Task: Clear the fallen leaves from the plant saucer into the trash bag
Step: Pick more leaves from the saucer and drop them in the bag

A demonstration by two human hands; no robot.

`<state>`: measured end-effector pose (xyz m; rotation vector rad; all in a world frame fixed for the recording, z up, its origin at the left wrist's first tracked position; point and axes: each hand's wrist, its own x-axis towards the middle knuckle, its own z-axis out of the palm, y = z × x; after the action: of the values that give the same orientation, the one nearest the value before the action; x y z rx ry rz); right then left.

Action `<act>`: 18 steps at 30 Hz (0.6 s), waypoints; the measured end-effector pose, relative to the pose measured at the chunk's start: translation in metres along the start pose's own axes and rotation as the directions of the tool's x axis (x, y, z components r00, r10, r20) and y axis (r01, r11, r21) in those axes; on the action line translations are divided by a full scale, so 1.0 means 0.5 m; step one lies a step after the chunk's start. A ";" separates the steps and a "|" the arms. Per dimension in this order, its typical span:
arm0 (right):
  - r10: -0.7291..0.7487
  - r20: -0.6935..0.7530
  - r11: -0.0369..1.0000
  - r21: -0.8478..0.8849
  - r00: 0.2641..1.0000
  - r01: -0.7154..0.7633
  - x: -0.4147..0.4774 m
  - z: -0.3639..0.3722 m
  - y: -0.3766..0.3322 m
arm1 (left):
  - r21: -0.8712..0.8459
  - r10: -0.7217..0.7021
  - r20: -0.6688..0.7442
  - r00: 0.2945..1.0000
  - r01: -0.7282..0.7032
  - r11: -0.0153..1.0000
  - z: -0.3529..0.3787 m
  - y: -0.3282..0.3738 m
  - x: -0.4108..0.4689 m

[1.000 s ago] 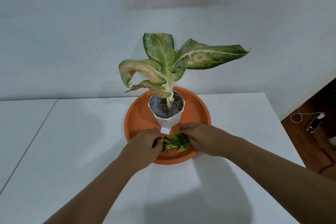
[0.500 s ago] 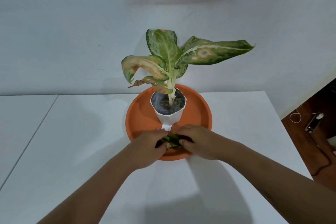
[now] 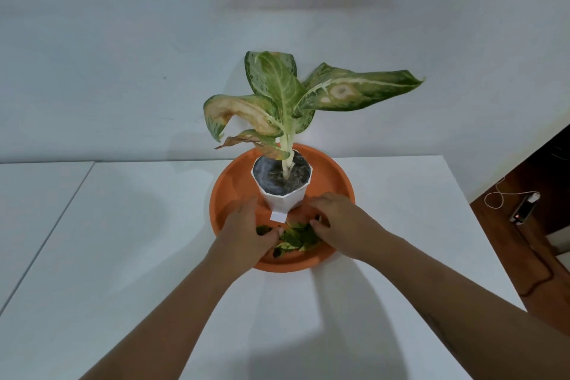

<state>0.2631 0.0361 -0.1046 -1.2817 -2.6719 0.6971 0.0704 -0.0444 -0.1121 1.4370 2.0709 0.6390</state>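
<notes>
Fallen leaves (image 3: 297, 236) lie in small pile on orange saucer (image 3: 334, 176), right between my hands. My left hand (image 3: 246, 231) curled, thumb touching pile. My right hand (image 3: 337, 219) curled, fingertips on pile. Both equally near. Trash bag not seen.

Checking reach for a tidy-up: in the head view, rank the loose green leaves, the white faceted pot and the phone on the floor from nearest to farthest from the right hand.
1. Loose green leaves: touching the right hand, on the saucer's near side.
2. White faceted pot: just behind, saucer centre.
3. Phone: far right, on the floor.
</notes>
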 end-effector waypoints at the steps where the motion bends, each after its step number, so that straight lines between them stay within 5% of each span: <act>1: -0.016 -0.044 1.000 -0.026 0.999 0.015 -0.004 -0.002 0.007 | 0.030 0.020 -0.020 1.000 -0.020 0.999 0.003 0.000 0.000; 9: -0.176 -0.090 0.977 -0.135 0.980 0.163 -0.008 -0.006 0.064 | 0.434 0.153 -0.174 0.973 -0.063 0.899 0.065 -0.022 -0.060; 18: -0.264 -0.158 0.960 -0.138 0.951 0.244 0.010 0.015 0.100 | 0.477 -0.008 -0.267 0.964 0.139 0.868 0.107 0.016 -0.084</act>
<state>0.2933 0.0642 -0.1340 -0.9433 -2.6958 0.3815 0.1235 -0.0771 -0.1401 1.5954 2.6197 0.2782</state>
